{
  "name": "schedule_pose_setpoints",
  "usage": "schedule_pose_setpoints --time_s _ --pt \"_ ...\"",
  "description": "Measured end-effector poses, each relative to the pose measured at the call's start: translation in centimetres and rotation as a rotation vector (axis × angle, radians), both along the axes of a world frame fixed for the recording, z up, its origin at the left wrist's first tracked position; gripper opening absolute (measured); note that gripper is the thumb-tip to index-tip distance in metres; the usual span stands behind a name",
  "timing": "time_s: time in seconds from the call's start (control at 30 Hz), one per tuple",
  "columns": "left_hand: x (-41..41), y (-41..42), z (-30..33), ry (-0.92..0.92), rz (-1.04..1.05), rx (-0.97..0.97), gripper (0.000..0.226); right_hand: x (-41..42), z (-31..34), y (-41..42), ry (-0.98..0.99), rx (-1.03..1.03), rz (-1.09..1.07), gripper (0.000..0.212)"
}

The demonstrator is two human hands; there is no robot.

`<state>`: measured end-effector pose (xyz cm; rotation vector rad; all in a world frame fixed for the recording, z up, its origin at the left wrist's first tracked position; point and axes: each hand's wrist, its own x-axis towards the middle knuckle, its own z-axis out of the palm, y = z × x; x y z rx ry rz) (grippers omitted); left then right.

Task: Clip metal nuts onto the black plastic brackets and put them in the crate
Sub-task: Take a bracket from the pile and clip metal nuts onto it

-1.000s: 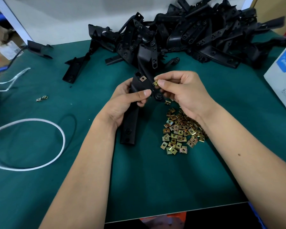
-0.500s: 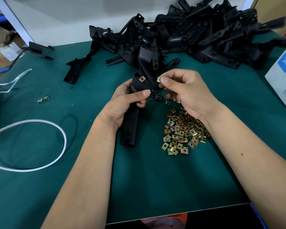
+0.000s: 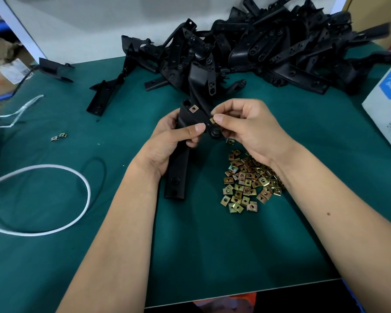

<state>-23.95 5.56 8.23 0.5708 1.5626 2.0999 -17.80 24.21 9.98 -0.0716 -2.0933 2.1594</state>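
A long black plastic bracket (image 3: 178,175) stands tilted over the green mat, gripped around its middle by my left hand (image 3: 167,143). One metal nut (image 3: 193,108) sits clipped on the bracket's upper end. My right hand (image 3: 246,127) pinches a second brass-coloured nut (image 3: 212,120) between thumb and forefinger, right against the bracket's right edge. A loose heap of nuts (image 3: 246,184) lies on the mat under my right wrist. The crate is not in view.
A big pile of black brackets (image 3: 269,50) fills the back of the table. Single brackets (image 3: 102,96) (image 3: 54,70) lie at the left. Two stray nuts (image 3: 58,137), a white cable loop (image 3: 54,199) and a white box (image 3: 386,109) are on the mat.
My right hand has shifted the pinched nut slightly along the bracket's right edge. My left hand keeps the same grip on the bracket.
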Motion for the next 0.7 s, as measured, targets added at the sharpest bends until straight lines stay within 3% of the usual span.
schedule_pose_setpoints --time_s 0.37,0.57,0.7 --pt "-0.04 0.11 -0.14 0.02 -0.001 -0.004 0.02 -0.03 0.01 0.13 -0.008 0.005 -0.054 0.011" --pt "-0.16 0.22 -0.3 0.017 0.009 -0.013 0.023 -0.01 0.06 -0.02 -0.077 -0.103 0.006 0.012" --pt "-0.13 0.36 -0.31 0.029 0.046 -0.05 0.028 -0.05 -0.03 0.05 -0.066 -0.043 -0.01 0.01"
